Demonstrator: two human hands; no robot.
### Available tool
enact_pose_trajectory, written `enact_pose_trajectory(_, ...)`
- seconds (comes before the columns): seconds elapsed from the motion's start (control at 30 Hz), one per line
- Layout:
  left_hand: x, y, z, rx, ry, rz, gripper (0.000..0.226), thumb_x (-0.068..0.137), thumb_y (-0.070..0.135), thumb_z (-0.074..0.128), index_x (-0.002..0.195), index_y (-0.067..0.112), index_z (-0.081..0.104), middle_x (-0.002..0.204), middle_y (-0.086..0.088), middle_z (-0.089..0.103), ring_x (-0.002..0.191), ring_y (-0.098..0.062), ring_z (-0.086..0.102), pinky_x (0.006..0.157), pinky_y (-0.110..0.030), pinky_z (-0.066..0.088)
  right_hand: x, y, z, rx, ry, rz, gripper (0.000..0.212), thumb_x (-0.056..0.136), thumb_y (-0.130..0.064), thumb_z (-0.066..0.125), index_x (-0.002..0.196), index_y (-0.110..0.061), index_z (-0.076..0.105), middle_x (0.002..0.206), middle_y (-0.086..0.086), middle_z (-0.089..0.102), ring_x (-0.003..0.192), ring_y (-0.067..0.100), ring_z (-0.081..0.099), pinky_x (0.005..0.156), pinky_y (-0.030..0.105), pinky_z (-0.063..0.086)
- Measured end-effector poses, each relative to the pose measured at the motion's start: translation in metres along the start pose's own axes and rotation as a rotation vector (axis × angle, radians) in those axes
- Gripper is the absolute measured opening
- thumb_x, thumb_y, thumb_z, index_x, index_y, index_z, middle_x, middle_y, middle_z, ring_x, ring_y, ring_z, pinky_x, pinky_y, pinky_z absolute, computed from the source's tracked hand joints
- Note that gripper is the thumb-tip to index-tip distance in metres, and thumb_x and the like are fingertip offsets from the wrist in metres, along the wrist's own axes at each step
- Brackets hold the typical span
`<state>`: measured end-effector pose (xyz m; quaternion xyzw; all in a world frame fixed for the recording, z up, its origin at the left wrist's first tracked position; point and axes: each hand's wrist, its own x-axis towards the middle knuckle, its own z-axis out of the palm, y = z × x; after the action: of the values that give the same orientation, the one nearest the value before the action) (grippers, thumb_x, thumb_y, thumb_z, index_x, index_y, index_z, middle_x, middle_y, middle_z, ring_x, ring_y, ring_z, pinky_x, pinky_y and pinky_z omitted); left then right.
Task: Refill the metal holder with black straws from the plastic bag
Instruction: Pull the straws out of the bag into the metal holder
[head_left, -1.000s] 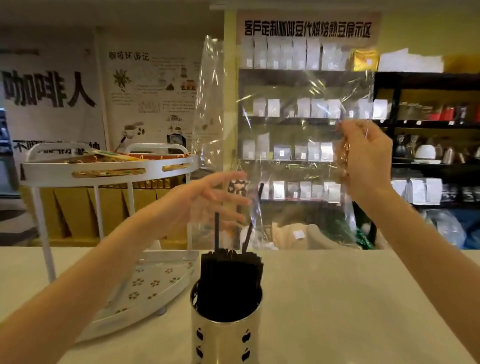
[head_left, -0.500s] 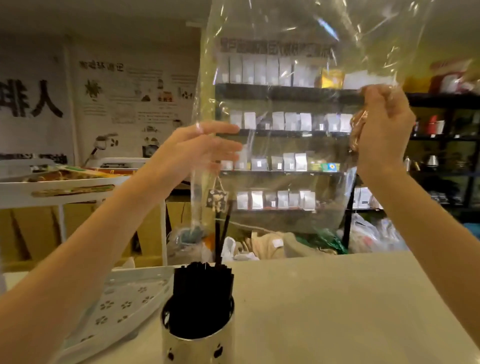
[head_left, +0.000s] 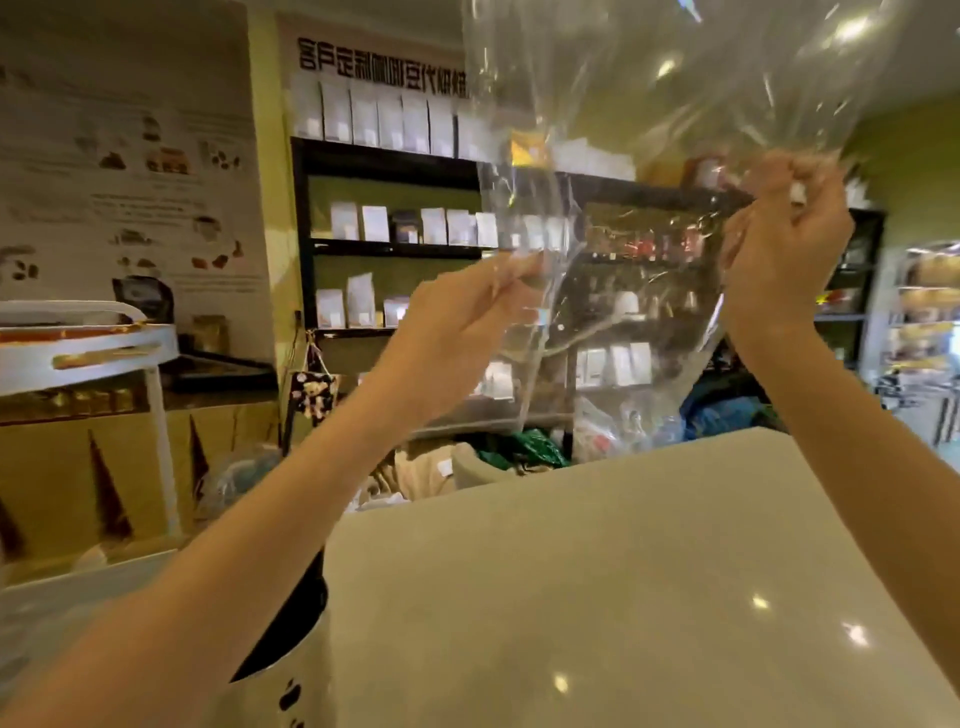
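Note:
The clear plastic bag (head_left: 649, 130) hangs in the air in front of me, upside down and see-through, with no straws visible inside it. My left hand (head_left: 457, 332) pinches its left edge. My right hand (head_left: 784, 244) is shut on its bunched right side, higher up. The metal holder (head_left: 296, 675) stands at the bottom left on the counter, mostly hidden behind my left forearm. The black straws (head_left: 296, 618) fill it; only a dark wedge of them shows.
A pale counter (head_left: 597, 597) spreads below my arms. A white tiered rack (head_left: 104, 343) stands at the left. Beyond the counter are dark shelves (head_left: 395, 249) of white pouches and piled bags on the floor.
Both hands have lifted the bag higher and to the right, away from the holder. The view has swung right, so the holder now sits at the lower left under my forearm.

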<state>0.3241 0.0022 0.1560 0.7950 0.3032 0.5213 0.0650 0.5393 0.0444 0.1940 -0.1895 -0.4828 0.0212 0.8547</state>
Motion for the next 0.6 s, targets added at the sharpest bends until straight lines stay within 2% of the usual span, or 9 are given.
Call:
enact_pose_trajectory(0.07, -0.007, -0.004, 0.014, -0.092, -0.043, -0.064, 0.030, 0.095, 0.018, 0.037, 0.118, 0.023, 0.055, 0.105, 0.001, 0.067, 0.096, -0.009, 0.064, 0.085, -0.030, 0.054, 0.001, 0.006, -0.013, -0.085, -0.046, 0.004, 0.020, 0.093, -0.026, 0.052, 0.074, -0.025, 0.046, 0.040, -0.011, 0.046, 0.034, 0.005, 0.038, 0.036, 0.018, 0.031)
enact_pose_trajectory(0.13, -0.016, -0.010, 0.024, -0.246, -0.076, -0.201, 0.029, 0.095, 0.017, 0.036, 0.117, 0.024, 0.055, 0.100, 0.002, 0.068, 0.093, -0.002, 0.064, 0.077, -0.020, 0.055, -0.003, 0.017, -0.025, -0.197, -0.096, 0.044, 0.023, 0.093, -0.027, 0.052, 0.070, -0.027, 0.046, 0.037, -0.012, 0.046, 0.033, 0.004, 0.037, 0.035, 0.019, 0.030)
enact_pose_trajectory(0.17, -0.021, -0.014, 0.028, -0.335, -0.096, -0.284, 0.028, 0.095, 0.017, 0.036, 0.116, 0.024, 0.055, 0.098, 0.003, 0.069, 0.091, -0.003, 0.065, 0.074, -0.020, 0.055, -0.005, 0.024, -0.031, -0.247, -0.116, 0.088, 0.024, 0.092, -0.027, 0.052, 0.069, -0.027, 0.047, 0.036, -0.012, 0.047, 0.032, 0.004, 0.038, 0.035, 0.018, 0.031)
enact_pose_trajectory(0.27, -0.043, -0.030, 0.036, -0.532, -0.104, -0.503, 0.027, 0.095, 0.017, 0.038, 0.115, 0.024, 0.055, 0.093, 0.001, 0.071, 0.084, -0.008, 0.070, 0.071, -0.027, 0.058, -0.018, 0.051, -0.047, -0.344, -0.168, 0.280, 0.026, 0.090, -0.030, 0.056, 0.065, -0.024, 0.049, 0.034, -0.009, 0.046, 0.030, 0.004, 0.038, 0.035, 0.020, 0.033)
enact_pose_trajectory(0.33, -0.063, -0.040, 0.041, -0.573, -0.083, -0.591, 0.028, 0.094, 0.016, 0.040, 0.117, 0.025, 0.054, 0.097, -0.004, 0.071, 0.084, -0.011, 0.070, 0.068, -0.030, 0.059, -0.032, 0.071, -0.057, -0.358, -0.209, 0.418, 0.031, 0.087, -0.029, 0.060, 0.061, -0.020, 0.047, 0.031, -0.009, 0.043, 0.027, 0.004, 0.035, 0.034, 0.017, 0.030)
enact_pose_trajectory(0.4, -0.087, -0.046, 0.051, -0.593, -0.039, -0.656, 0.036, 0.093, 0.017, 0.042, 0.127, 0.027, 0.043, 0.099, -0.006, 0.071, 0.085, -0.015, 0.070, 0.067, -0.032, 0.059, -0.050, 0.089, -0.064, -0.398, -0.284, 0.546, 0.029, 0.085, -0.024, 0.063, 0.061, -0.014, 0.049, 0.036, -0.008, 0.044, 0.025, 0.003, 0.033, 0.031, 0.013, 0.027)
enact_pose_trajectory(0.5, -0.125, -0.050, 0.071, -0.590, 0.029, -0.719, 0.055, 0.093, 0.015, 0.043, 0.139, 0.033, 0.019, 0.098, -0.003, 0.070, 0.080, -0.016, 0.071, 0.062, -0.030, 0.059, -0.083, 0.113, -0.069, -0.514, -0.421, 0.718, 0.021, 0.084, -0.021, 0.065, 0.074, -0.005, 0.056, 0.048, 0.005, 0.041, 0.022, 0.002, 0.030, 0.029, 0.009, 0.022)
enact_pose_trajectory(0.6, -0.159, -0.057, 0.086, -0.509, 0.042, -0.714, 0.074, 0.092, 0.014, 0.044, 0.139, 0.043, -0.006, 0.102, 0.002, 0.066, 0.080, -0.013, 0.071, 0.061, -0.025, 0.057, -0.114, 0.137, -0.076, -0.629, -0.525, 0.824, 0.033, 0.083, -0.023, 0.066, 0.059, -0.009, 0.048, 0.040, 0.002, 0.041, 0.022, 0.005, 0.030, 0.027, 0.009, 0.021)
